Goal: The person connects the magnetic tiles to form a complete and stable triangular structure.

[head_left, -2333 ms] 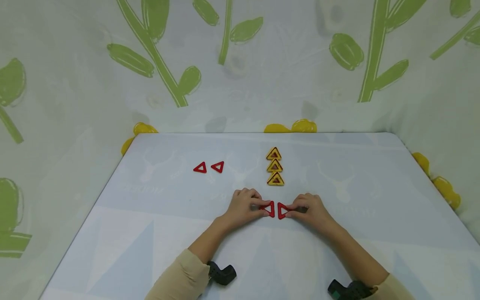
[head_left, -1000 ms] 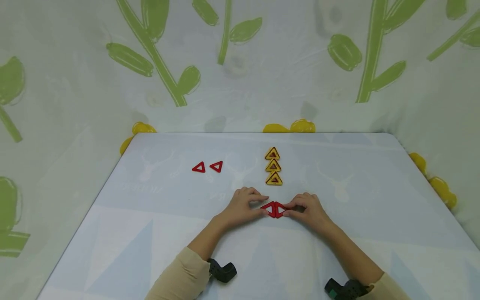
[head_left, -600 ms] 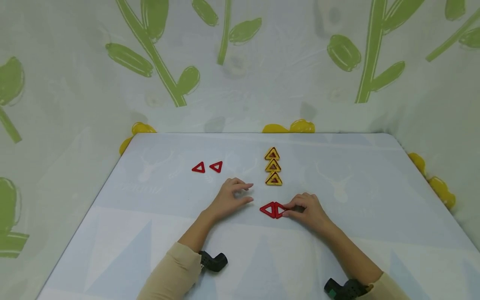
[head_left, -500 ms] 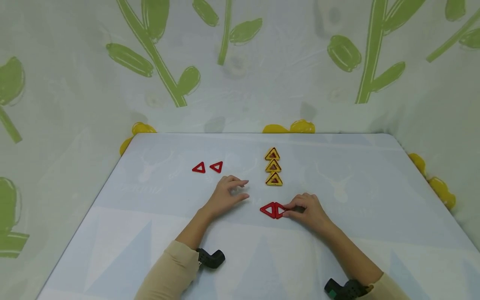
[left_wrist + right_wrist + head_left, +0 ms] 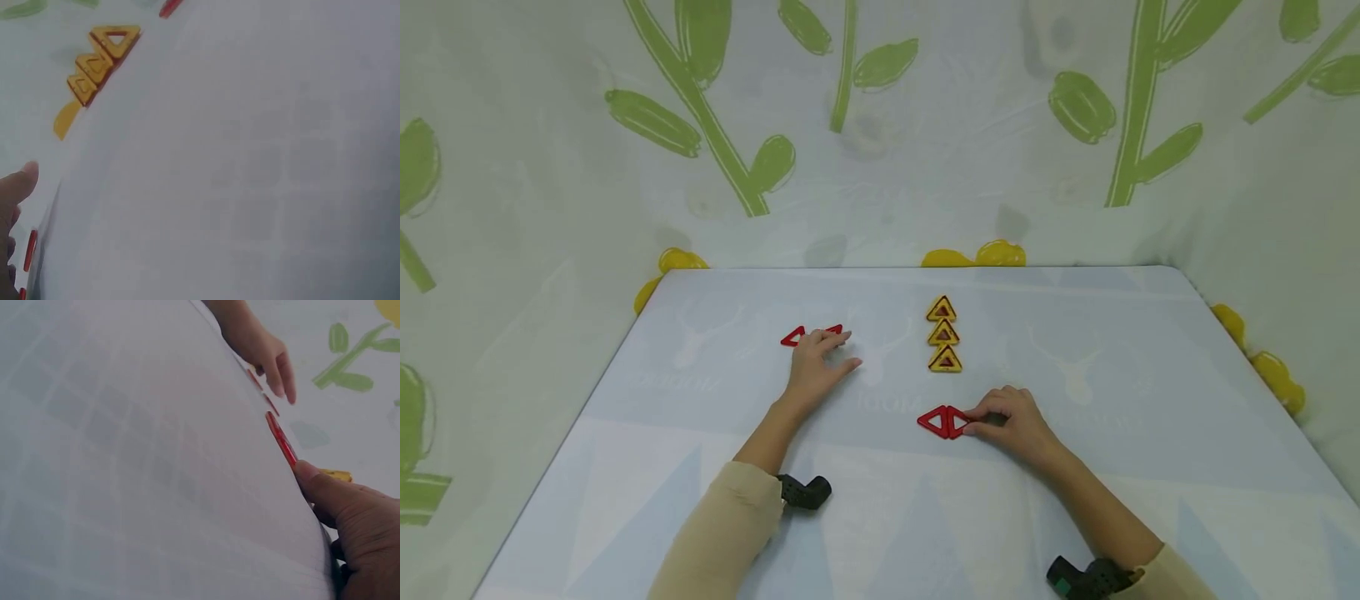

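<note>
My right hand [image 5: 1018, 423] pinches a red hollow triangle tile [image 5: 951, 422] between thumb and fingers, flat on the table. Its straight side lies against a second red triangle tile [image 5: 943, 423], so the pair forms a diamond. Farther back on the left, my left hand [image 5: 815, 367] is held with thumb and fingers apart and nothing between them. Its fingers are at two more red triangle tiles, one at left [image 5: 787, 341] and one at right [image 5: 837, 328], and partly cover them. Whether they touch is unclear. In the right wrist view, the red tiles [image 5: 282, 440] appear edge-on beyond the thumb.
Three yellow triangle pieces [image 5: 944, 361] with brown centres stand in a column behind the diamond. A pale patterned cloth covers the table [image 5: 1075, 500]. Behind it hangs a curtain [image 5: 955, 167] with green leaf prints. Each wrist wears a black camera mount [image 5: 805, 492].
The two red triangles came together edge to edge. My left hand let go of its tile and moved back and left to the other red pair. My right hand stayed in place.
</note>
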The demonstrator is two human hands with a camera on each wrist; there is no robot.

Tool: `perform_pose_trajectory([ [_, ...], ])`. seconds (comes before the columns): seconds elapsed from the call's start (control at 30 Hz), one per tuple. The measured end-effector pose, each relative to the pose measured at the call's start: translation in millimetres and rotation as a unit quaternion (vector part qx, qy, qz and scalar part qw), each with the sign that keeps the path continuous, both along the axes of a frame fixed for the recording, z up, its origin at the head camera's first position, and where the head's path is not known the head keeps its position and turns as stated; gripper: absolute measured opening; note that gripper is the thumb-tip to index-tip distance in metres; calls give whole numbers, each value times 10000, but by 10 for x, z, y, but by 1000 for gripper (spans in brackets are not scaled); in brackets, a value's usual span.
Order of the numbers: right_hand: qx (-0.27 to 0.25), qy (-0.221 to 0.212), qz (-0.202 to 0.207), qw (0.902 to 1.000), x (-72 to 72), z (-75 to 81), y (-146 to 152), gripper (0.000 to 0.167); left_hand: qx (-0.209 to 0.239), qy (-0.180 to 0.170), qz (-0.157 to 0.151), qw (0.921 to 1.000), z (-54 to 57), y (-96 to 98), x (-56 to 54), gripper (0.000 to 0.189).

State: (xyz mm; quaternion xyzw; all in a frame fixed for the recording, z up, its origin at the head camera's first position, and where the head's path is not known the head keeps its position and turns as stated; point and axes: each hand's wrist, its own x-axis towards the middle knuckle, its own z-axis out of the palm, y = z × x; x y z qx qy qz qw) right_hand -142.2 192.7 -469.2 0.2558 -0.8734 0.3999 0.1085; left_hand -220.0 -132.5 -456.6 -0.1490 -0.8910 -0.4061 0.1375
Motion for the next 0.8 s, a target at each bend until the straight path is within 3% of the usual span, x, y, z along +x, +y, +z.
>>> perform_pose_trajectory([
  [0.07,32,-13,-7,10000,-2,-5,6,21,-197,-87,440,9988,-7,-17,-40,48],
  [0.17,48,-24,-9,10000,-5,-9,11,21,-422,-583,1091,9914,-19,-43,-93,49],
  [0.3,31,-3,26,10000,-13,-11,14,21,-674,-1009,1564,9802,-43,-80,-147,53],
  [0.5,36,-16,71,10000,-31,3,4,21,-920,-1102,1674,9754,-39,-126,-154,51],
  [0.8,69,-8,82,9999,-46,14,7,21,-970,-1048,1525,9779,-23,-123,-123,50],
])
